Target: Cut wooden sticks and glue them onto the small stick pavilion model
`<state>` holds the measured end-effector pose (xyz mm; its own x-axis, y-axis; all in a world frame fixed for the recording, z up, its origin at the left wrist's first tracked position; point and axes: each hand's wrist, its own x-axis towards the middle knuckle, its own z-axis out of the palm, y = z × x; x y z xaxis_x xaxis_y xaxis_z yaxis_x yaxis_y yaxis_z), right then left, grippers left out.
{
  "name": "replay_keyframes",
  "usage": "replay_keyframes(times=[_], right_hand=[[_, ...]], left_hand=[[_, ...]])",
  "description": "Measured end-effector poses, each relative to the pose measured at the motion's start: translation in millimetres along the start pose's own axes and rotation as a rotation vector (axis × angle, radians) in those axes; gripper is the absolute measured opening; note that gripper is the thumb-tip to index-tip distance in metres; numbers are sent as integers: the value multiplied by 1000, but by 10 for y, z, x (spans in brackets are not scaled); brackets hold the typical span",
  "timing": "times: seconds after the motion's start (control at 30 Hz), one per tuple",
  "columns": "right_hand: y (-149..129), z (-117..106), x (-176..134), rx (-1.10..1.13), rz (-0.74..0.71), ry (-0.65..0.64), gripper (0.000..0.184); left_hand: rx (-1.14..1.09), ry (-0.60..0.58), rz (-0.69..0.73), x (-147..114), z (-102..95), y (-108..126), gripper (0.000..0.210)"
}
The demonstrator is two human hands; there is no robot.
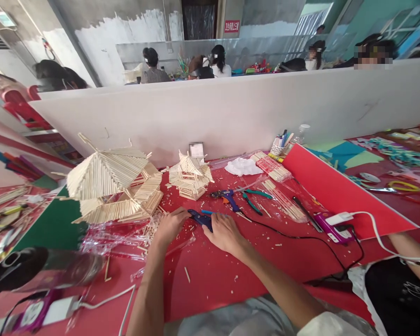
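My right hand (226, 232) is closed round a dark blue hand tool (197, 217), which looks like a cutter; its jaws are hard to make out. At the tool's left end my left hand (172, 225) has its fingers pressed together, and whatever they pinch is hidden. A light blue pen-like stick (207, 212) lies just behind the tool. Beyond my hands stand a small pavilion model of wooden sticks (191, 179) and, to the left, a larger stick model (107, 175) with a broad roof.
A blue glue gun (227, 196) and green-handled pliers (249, 201) lie behind my right hand. Packs of sticks (283, 200), a red board (343, 196) and a purple power strip (332, 227) are rightward. A bottle (56, 268) lies front left. A white partition (238, 109) stands behind.
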<state>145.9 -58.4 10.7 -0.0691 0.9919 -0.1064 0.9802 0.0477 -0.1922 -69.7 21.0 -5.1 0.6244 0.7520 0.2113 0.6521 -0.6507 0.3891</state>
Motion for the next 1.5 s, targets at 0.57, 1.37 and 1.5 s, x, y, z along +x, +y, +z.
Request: replay_keyframes(times=[0.57,1.37,1.5], right_hand=[[-29,205,-44,-3,16,188,73],[1228,-83,314,952,67,128,43],[1164,-114,269,1217,21,145,56]], left_hand=[[-13,77,-33,32,54,-32,24],[-169,201,-113,71,249,-2,22],[-160,266,-102,58,293,-14,25]])
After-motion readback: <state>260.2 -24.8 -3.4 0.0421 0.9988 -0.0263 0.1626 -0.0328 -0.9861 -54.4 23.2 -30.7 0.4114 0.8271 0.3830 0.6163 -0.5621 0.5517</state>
